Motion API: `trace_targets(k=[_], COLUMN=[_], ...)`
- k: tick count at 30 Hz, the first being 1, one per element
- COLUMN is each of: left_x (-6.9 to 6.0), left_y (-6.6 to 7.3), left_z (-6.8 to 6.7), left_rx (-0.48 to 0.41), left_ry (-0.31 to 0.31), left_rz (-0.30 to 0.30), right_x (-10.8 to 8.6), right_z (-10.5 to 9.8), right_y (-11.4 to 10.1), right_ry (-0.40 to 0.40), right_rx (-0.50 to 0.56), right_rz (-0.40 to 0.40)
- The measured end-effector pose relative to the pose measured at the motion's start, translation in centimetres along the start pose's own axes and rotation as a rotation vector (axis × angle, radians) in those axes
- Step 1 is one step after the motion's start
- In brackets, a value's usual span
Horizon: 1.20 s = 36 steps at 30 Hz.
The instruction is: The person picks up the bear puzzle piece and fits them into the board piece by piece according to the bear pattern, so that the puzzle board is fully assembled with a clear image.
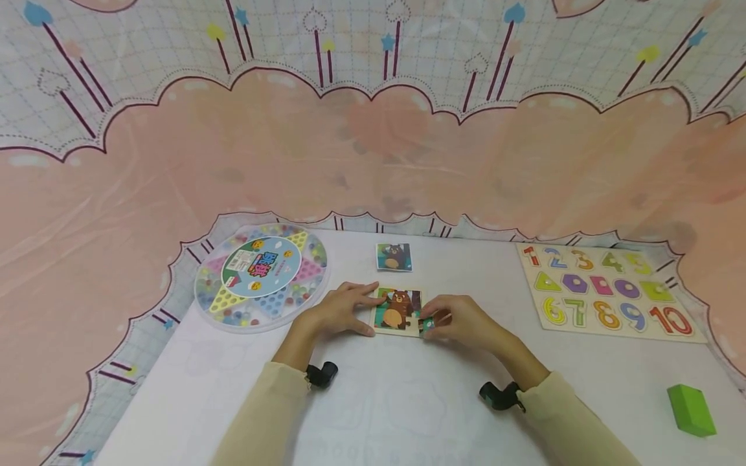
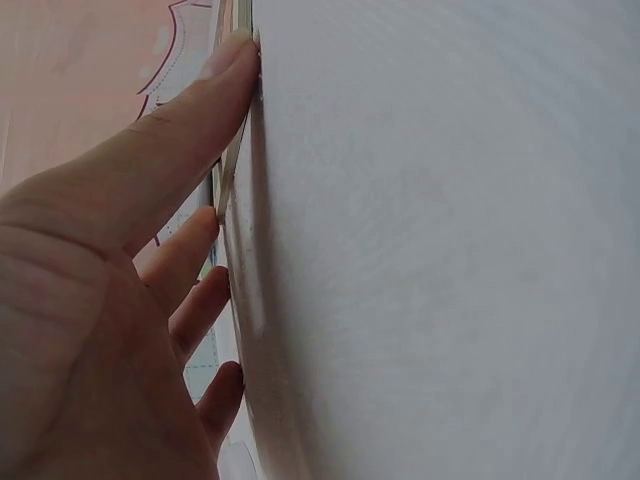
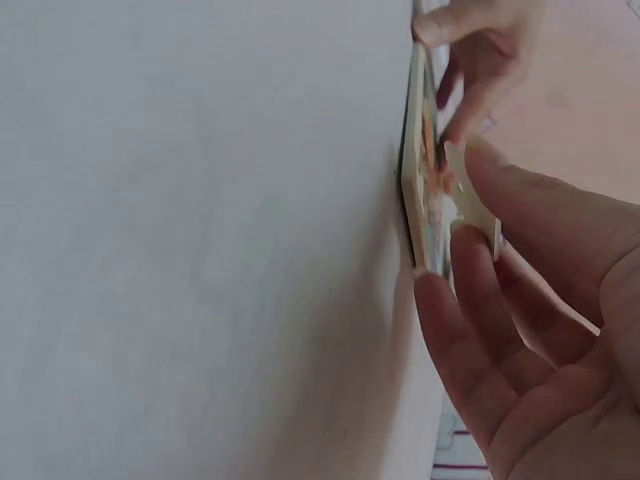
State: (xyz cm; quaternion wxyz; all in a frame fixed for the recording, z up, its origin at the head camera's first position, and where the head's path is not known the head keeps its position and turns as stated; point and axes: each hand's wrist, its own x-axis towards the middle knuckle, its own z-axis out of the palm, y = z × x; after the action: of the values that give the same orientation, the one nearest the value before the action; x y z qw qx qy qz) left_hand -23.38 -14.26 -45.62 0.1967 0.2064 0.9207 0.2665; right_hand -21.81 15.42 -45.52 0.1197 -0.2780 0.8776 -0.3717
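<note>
A small bear jigsaw puzzle (image 1: 396, 310) lies in its wooden frame on the white table, with a gap at its lower right. My left hand (image 1: 345, 309) rests at its left side, thumb at the near left corner and fingertips on the board. Up close in the left wrist view, the left thumb (image 2: 190, 130) presses the board's edge. At the right side, my right hand (image 1: 460, 320) pinches a green puzzle piece (image 1: 428, 324) between thumb and fingers. In the right wrist view the piece (image 3: 475, 200) is tilted up beside the frame; its printed face is hidden there.
Behind the puzzle lies a bear picture card (image 1: 394, 257). A round Chinese checkers set (image 1: 262, 278) is at the left. To the right sit a wooden number board (image 1: 612, 291) and a green block (image 1: 691, 410).
</note>
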Motion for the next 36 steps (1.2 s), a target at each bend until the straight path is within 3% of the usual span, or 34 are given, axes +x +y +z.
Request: trace_targets(k=[11,18,36], left_x=[0.3,0.3,0.1], left_y=[0.1,0.2,0.1], left_z=[0.0,0.1,0.2], left_rx=[0.013,-0.005,-0.021], left_ry=[0.006,0.003,0.011], left_rz=[0.004,-0.008,-0.022], right_x=[2.0,2.4,3.0], right_z=[0.9,1.5,2.2], right_y=[-1.2,-1.5,-1.2], right_ry=[0.01,0.015,0.062], right_rx=[-0.049,-0.115,-0.091], right_rz=[0.092,0.106,0.148])
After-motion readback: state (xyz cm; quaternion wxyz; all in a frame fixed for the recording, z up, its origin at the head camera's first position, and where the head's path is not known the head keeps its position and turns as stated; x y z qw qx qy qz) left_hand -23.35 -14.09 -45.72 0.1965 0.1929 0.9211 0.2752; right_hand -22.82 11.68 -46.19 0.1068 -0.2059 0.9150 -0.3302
